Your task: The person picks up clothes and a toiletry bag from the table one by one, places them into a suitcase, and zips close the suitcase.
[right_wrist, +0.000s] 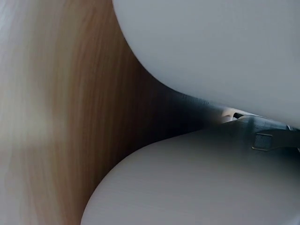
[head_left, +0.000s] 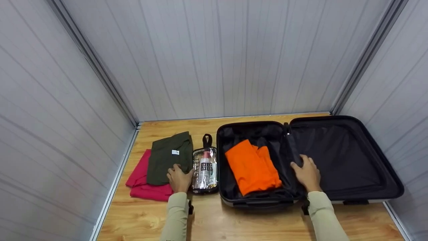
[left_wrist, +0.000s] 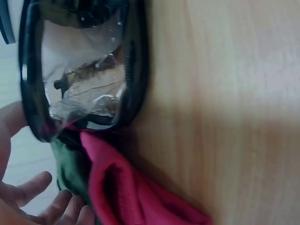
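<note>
My left hand [head_left: 180, 179] rests at the lower right edge of a folded dark green garment [head_left: 167, 164], its fingers spread and relaxed. Under the green one lies a folded pink garment [head_left: 153, 192]. A clear toiletry pouch [head_left: 197, 187] with bottles inside lies just right of that hand; the left wrist view shows the pouch [left_wrist: 84, 89] close by the fingers [left_wrist: 35, 183]. My right hand [head_left: 309, 174] grips the lower end of a slim black folded umbrella [head_left: 292, 144] along the suitcase's hinge side. An orange garment [head_left: 252, 167] lies in the left half of the open suitcase [head_left: 222, 187].
The suitcase's other half [head_left: 337, 157] lies spread open on the right, lined in black. In the right wrist view, pale outer shells [right_wrist: 215, 47] curve above the wooden floor [right_wrist: 56, 93]. Grey panel walls [head_left: 217, 60] enclose the back and both sides.
</note>
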The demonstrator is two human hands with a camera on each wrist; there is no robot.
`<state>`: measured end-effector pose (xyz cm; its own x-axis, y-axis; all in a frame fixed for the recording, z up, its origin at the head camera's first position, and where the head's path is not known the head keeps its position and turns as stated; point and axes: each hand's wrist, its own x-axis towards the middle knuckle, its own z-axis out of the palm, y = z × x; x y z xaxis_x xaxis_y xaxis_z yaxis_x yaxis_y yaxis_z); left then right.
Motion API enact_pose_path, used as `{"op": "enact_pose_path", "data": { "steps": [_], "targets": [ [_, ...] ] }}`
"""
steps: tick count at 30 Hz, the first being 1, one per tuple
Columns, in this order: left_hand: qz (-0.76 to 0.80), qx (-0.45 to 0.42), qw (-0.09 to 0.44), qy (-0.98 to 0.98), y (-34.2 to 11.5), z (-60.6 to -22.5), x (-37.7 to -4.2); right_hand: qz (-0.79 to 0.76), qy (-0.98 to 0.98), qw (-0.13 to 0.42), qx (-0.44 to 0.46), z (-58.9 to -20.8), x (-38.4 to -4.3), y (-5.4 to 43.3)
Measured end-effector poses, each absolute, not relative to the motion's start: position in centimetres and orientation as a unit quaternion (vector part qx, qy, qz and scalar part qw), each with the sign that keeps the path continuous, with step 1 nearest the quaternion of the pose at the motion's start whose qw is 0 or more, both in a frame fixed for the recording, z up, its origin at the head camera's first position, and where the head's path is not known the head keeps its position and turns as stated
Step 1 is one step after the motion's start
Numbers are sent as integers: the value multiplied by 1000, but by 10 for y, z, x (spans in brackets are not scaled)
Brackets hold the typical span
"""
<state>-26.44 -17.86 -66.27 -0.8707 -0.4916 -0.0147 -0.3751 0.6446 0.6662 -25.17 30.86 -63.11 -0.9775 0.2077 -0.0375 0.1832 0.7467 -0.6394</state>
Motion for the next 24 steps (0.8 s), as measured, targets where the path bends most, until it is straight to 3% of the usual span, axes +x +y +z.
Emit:
{"op": "enact_pose_path", "data": {
  "steps": [7, 24],
  "targets": [
    [-323, 235, 62, -914, -179, -659, -268, 342, -933, 18, -110, -631, -252, 308],
    [-317, 221, 95, -917, -190, -665, -269, 338, -935, 27, -103, -632, -252, 307]
  ]
}}
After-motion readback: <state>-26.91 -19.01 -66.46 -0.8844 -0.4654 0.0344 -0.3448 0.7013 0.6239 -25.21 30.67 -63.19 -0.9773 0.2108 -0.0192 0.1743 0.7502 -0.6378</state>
